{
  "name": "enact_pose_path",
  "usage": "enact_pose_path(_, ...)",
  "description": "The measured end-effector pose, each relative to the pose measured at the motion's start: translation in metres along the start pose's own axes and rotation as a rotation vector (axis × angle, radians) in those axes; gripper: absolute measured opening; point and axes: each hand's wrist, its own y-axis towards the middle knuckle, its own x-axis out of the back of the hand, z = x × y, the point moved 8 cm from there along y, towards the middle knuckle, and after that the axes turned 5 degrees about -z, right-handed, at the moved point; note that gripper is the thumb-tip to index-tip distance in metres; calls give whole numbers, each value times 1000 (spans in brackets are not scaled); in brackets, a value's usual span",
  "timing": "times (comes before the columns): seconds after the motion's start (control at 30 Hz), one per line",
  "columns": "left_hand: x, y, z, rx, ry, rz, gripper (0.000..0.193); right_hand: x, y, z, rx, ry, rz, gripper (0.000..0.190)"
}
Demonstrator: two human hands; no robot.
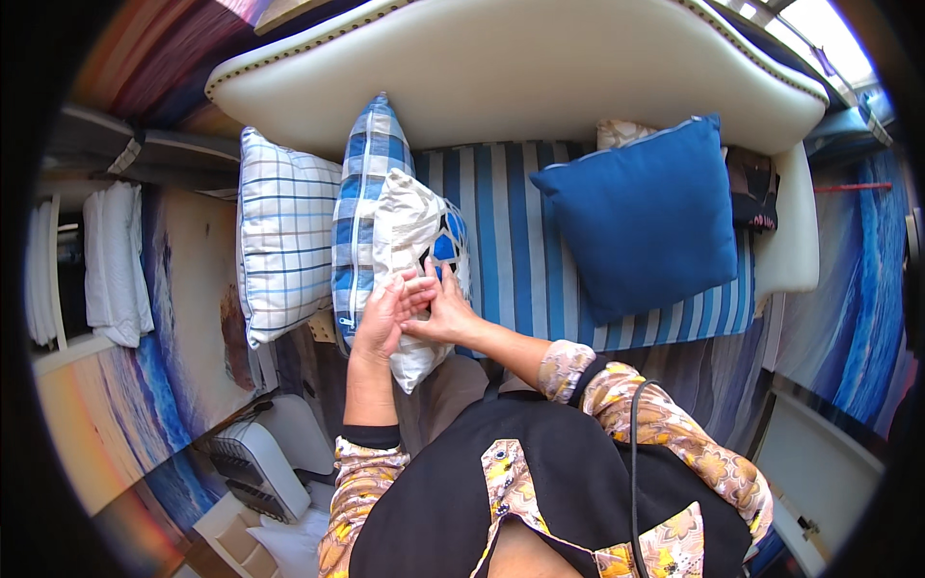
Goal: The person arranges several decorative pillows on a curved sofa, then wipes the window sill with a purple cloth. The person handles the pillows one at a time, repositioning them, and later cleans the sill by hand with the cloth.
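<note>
My left hand (384,312) is in front of a white cushion (408,217) with a blue, black and grey geometric print. Its palm is turned partly up, and the fingers point to the right. Close against it, my right hand (449,309) has its fingers spread over the printed face of this cushion; firm contact is hard to tell. Neither hand grips anything. Behind the printed cushion stands a blue-and-white checked cushion (358,195), zip edge showing. A white cushion with blue grid lines (289,238) leans at the left end.
The cushions rest on a blue-striped bench seat (506,238) below a cream studded backrest (506,79). A plain blue cushion (647,217) stands at right, before a dark folded cloth (751,189). Folded white textiles (115,260) sit on a shelf at left. A black cable (634,462) crosses my chest.
</note>
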Motion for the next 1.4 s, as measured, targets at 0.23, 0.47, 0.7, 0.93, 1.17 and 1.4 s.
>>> enact_pose_path(0.23, 79, 60, -76, -473, 666, -407, 47, 3, 9, -16, -267, 14, -22, 136)
enact_pose_path(0.47, 76, 143, -46, -193, 1322, -556, 93, 62, 17, 22, -59, 40, -454, 128)
enact_pose_path(0.7, 87, 123, -69, -66, 1618, -774, 122, 88, 99, 52, -128, -327, -555, 135)
enact_pose_path(0.93, 128, 133, -92, -588, 1511, -786, 65, 144, 73, -36, -407, -132, -805, 116)
enact_pose_path(1.17, 104, 121, -104, -789, 1175, -607, 33, 178, 20, -68, -449, 77, -850, 62)
enact_pose_path(1.4, 182, 88, -153, -815, 902, -566, 34, 165, -29, -27, -157, 361, -925, 40)
